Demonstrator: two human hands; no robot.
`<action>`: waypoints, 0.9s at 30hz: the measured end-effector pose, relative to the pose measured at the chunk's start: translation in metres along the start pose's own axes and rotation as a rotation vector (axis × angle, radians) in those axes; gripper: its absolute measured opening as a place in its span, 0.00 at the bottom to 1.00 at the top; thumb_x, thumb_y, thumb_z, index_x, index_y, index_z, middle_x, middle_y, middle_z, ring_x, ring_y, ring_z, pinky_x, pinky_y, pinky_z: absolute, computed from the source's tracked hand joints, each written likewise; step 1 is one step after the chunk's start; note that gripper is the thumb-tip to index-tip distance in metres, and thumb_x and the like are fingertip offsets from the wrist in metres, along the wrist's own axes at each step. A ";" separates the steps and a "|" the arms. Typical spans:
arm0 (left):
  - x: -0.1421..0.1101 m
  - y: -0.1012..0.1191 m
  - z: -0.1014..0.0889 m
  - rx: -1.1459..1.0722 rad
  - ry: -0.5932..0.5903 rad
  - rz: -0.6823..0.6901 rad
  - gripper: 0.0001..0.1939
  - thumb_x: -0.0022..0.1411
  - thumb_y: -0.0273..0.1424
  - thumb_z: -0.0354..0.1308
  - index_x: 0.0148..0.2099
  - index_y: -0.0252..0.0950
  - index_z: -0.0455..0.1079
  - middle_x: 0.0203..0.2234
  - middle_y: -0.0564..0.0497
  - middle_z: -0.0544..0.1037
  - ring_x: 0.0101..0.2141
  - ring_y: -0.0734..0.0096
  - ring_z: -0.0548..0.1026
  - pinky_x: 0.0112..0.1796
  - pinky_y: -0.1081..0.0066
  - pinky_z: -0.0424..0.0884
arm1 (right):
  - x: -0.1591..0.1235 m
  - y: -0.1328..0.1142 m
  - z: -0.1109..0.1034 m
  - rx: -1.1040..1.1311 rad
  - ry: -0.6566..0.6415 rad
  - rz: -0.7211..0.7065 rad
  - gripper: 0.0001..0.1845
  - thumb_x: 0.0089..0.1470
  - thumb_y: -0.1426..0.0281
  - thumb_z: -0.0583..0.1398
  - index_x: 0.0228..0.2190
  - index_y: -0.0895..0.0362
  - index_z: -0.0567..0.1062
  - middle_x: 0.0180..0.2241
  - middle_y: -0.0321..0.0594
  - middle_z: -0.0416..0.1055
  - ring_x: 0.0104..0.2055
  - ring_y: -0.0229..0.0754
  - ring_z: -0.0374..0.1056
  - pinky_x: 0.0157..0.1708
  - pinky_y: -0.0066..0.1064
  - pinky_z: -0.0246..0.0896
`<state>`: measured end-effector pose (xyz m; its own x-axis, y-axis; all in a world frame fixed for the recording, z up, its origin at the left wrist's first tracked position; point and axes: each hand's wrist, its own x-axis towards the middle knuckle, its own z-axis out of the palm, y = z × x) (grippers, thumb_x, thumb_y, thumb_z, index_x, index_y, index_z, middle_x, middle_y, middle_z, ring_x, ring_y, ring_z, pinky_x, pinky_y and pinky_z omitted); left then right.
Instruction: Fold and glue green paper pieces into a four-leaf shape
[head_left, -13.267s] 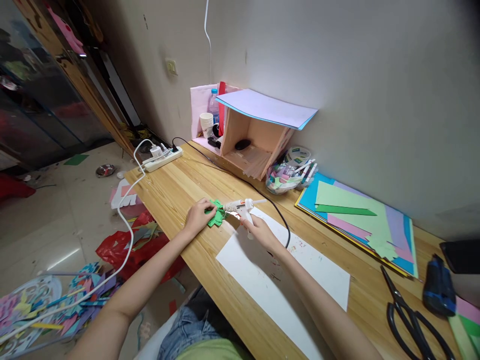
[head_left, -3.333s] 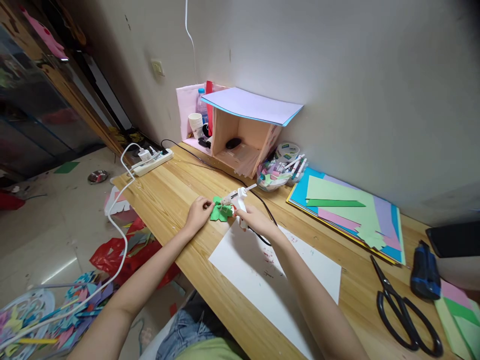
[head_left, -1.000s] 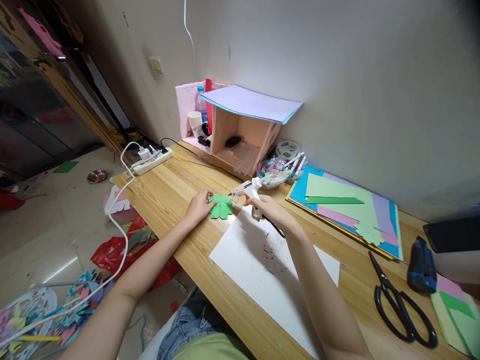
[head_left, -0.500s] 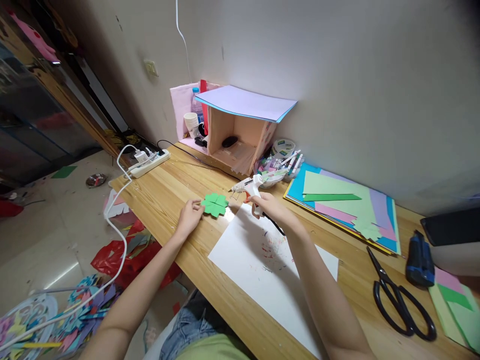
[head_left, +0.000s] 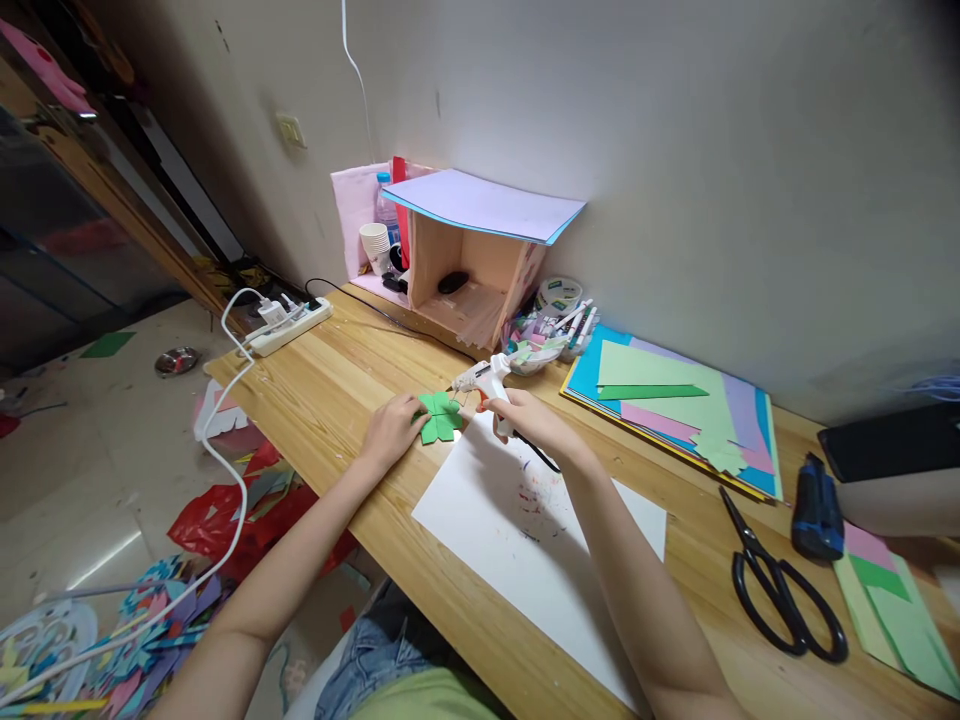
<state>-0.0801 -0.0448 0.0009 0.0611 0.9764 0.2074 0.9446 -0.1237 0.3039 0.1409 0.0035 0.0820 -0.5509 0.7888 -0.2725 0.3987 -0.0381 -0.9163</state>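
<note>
A green paper flower (head_left: 439,420) with creased petals is by the front left part of the wooden table. My left hand (head_left: 391,430) is closed on its left edge, fingertips on the paper. My right hand (head_left: 529,422) is wrapped round the handle of a white hot glue gun (head_left: 491,378), a finger by its orange trigger. The gun's nozzle points left, just above the flower's far edge; I cannot tell whether it touches. Beneath my right forearm lies a white sheet (head_left: 540,560) with coloured specks.
Behind stands a cardboard box (head_left: 480,270) with a lilac sheet on top. A power strip (head_left: 291,328) sits at the left edge. To the right are stacked coloured papers (head_left: 652,370), black scissors (head_left: 780,590) and a blue-black tool (head_left: 817,510). Paper scraps (head_left: 161,610) cover the floor.
The flower has turned and come a little nearer the glue gun. My left hand has moved right with it, and the nozzle is now over its far edge. The view has shifted slightly.
</note>
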 end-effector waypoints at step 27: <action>0.004 -0.021 0.017 -0.496 0.176 -0.227 0.12 0.57 0.36 0.50 0.31 0.35 0.71 0.35 0.47 0.72 0.35 0.70 0.71 0.35 0.71 0.69 | 0.019 0.017 0.035 -0.096 -0.037 -0.010 0.09 0.48 0.66 0.51 0.26 0.59 0.67 0.16 0.32 0.63 0.19 0.34 0.61 0.19 0.23 0.52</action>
<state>-0.0942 -0.0355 -0.0204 -0.2208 0.9491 0.2245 0.6610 -0.0237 0.7500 0.1113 -0.0040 0.0509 -0.5812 0.7657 -0.2756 0.4601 0.0298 -0.8874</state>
